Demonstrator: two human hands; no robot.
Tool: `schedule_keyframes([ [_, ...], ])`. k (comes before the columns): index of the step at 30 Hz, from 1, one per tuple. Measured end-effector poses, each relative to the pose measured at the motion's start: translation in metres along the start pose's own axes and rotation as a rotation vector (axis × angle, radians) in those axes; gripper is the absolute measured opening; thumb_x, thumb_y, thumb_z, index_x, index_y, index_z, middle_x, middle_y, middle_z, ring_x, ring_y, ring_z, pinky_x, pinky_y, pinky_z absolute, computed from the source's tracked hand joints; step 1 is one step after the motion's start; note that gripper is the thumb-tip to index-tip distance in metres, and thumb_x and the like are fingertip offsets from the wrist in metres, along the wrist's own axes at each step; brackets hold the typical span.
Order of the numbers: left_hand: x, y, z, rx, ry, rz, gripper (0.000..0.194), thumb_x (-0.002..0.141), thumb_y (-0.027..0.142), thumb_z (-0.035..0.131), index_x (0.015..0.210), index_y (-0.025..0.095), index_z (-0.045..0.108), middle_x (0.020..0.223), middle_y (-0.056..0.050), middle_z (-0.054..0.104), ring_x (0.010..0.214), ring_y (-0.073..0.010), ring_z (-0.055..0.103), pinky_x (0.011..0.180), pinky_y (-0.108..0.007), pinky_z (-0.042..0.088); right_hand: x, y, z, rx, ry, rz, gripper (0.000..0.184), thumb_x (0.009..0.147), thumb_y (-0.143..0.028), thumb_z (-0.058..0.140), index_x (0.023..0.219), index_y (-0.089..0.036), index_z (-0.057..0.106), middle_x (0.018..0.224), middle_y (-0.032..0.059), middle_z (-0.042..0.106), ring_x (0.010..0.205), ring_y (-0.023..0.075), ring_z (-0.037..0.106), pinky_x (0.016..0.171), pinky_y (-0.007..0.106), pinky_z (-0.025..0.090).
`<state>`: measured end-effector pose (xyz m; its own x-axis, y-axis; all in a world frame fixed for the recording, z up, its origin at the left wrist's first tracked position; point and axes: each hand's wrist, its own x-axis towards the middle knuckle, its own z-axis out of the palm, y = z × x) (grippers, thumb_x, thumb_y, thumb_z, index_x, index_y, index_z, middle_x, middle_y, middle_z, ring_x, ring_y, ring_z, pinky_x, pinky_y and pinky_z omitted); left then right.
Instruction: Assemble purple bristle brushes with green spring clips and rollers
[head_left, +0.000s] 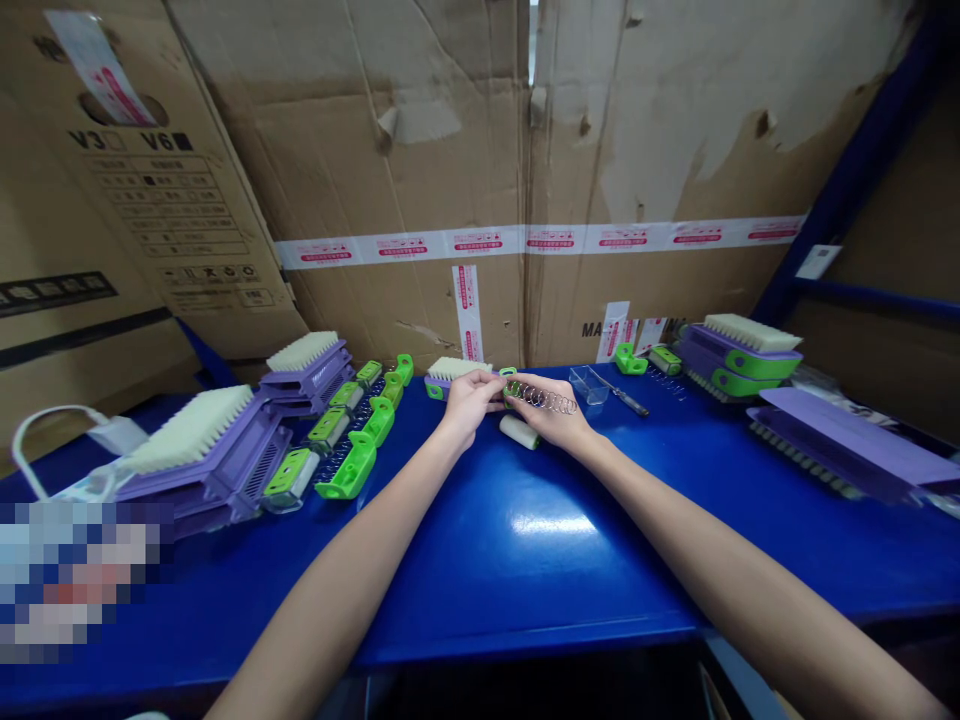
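Observation:
My left hand [471, 402] is closed in a pinch; what its fingertips grip is too small to make out. The fingertips meet those of my right hand [556, 420], which is closed around the near end of a metal coil spring [551, 400]. The spring's loose coils stretch to the right across the back of that hand. A bit of a green part [509, 373] shows at the fingers, mostly hidden. Just below, a white block with a green end [519, 432] lies on the blue table [480, 560]. Behind my left hand sits a purple brush with pale bristles [450, 368].
Stacked purple brushes [202, 430] stand left, beside several green brackets [352, 465] and green-topped blocks [289, 475]. A clear box [589, 385] and a screwdriver [622, 393] lie right of my hands. More brushes [739, 360] are far right. Cardboard [405, 160] walls the back.

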<state>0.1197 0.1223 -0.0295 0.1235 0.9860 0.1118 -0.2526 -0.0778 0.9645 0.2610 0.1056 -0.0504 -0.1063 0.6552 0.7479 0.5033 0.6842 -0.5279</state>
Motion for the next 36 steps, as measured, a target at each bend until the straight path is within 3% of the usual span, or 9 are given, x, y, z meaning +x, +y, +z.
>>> schedule_keyframes([
  [11, -0.001, 0.003, 0.003, -0.038, 0.030, -0.059, 0.013, 0.064, 0.014, 0.069, 0.065, 0.012, 0.056, 0.058, -0.002, 0.063, 0.051, -0.0121, 0.060, 0.055, -0.026, 0.050, 0.003, 0.000, -0.004, 0.071, -0.066, -0.018, 0.023, 0.077, -0.022, 0.061, 0.098, -0.017, 0.069, 0.096, 0.0060, 0.072, 0.085, 0.0192, 0.068, 0.077, 0.028, 0.053],
  [23, 0.001, 0.003, -0.003, -0.097, -0.026, -0.096, 0.014, 0.061, 0.011, 0.072, 0.065, 0.010, 0.059, 0.061, -0.003, 0.064, 0.057, -0.0119, 0.061, 0.064, -0.027, 0.052, 0.000, 0.004, -0.001, 0.015, -0.001, -0.077, 0.024, 0.076, -0.023, 0.063, 0.098, -0.019, 0.069, 0.096, 0.0060, 0.072, 0.086, 0.0194, 0.068, 0.079, 0.029, 0.054],
  [29, 0.004, 0.002, -0.002, 0.000, 0.002, 0.027, 0.025, 0.055, 0.021, 0.079, 0.065, 0.012, 0.058, 0.061, -0.001, 0.063, 0.055, -0.0118, 0.059, 0.060, -0.027, 0.050, -0.002, 0.004, 0.004, 0.017, 0.029, -0.041, 0.027, 0.077, -0.026, 0.061, 0.102, -0.019, 0.067, 0.100, 0.0058, 0.071, 0.090, 0.0198, 0.067, 0.082, 0.030, 0.053],
  [33, 0.006, -0.001, -0.004, 0.168, 0.011, 0.213, 0.022, 0.057, 0.021, 0.076, 0.064, 0.013, 0.057, 0.061, 0.000, 0.061, 0.056, -0.0107, 0.057, 0.057, -0.023, 0.046, -0.004, 0.005, 0.006, 0.011, -0.001, -0.019, 0.044, 0.074, -0.035, 0.066, 0.114, -0.019, 0.060, 0.097, 0.0054, 0.071, 0.082, 0.0176, 0.068, 0.076, 0.028, 0.054],
  [36, 0.007, -0.004, -0.004, 0.286, 0.046, 0.348, 0.014, 0.061, 0.017, 0.071, 0.064, 0.014, 0.057, 0.064, 0.001, 0.061, 0.062, -0.0112, 0.058, 0.060, -0.022, 0.046, -0.005, 0.002, 0.007, 0.004, 0.022, 0.030, 0.040, 0.075, -0.037, 0.065, 0.110, -0.020, 0.062, 0.094, 0.0046, 0.071, 0.080, 0.0175, 0.067, 0.074, 0.028, 0.054],
])
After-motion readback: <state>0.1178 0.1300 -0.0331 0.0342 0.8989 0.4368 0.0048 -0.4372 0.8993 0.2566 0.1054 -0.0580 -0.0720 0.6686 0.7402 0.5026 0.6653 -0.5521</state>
